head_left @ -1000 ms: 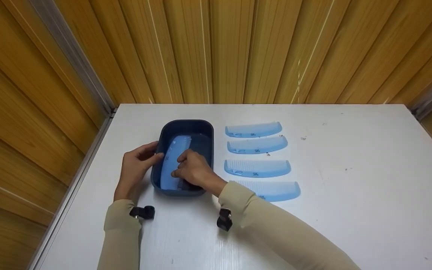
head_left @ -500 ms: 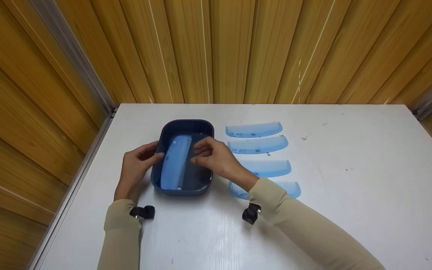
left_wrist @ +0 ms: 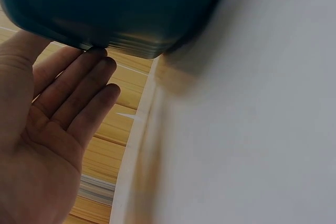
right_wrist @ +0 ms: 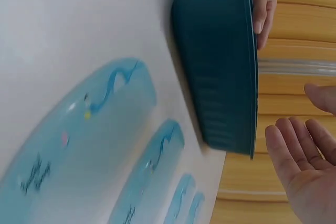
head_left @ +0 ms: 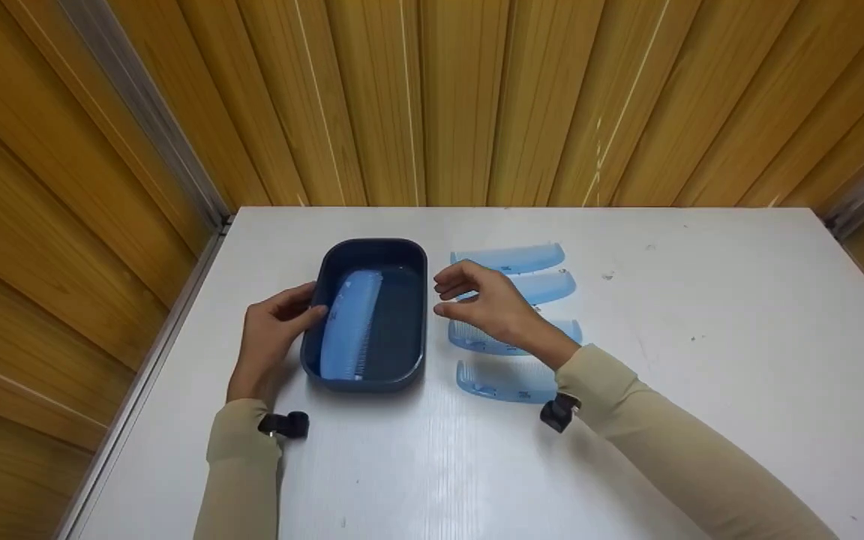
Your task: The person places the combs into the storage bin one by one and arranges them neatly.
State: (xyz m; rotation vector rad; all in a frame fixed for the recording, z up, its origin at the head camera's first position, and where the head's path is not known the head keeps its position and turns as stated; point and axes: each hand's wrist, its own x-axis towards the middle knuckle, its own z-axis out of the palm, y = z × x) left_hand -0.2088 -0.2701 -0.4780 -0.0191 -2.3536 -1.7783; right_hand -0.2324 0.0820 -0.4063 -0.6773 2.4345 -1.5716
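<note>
My left hand [head_left: 271, 334] holds the left wall of a dark blue plastic box [head_left: 398, 330], thumb over the rim and fingers along the outside. Inside the box, along its left side, lies a translucent blue comb [head_left: 349, 326] with its teeth facing right. Just right of the box hovers my right hand [head_left: 496, 304], fingers loosely bent and apart from the thumb, holding nothing. Under and around that hand, several matching combs lie in a column; the farthest comb [head_left: 533, 257] and the nearest comb [head_left: 511, 381] are partly visible. The right wrist view shows the right palm [right_wrist: 315, 187] bare.
A white table [head_left: 702, 375] carries everything, with small marks on its surface to the right of the combs. Yellow wood-grain panels [head_left: 462, 105] rise behind the table and on its left. Both wrists wear a small black camera.
My right hand has let go of the comb in the box, lifted out and moved right over the column of combs. The left hand and the box stay in place.
</note>
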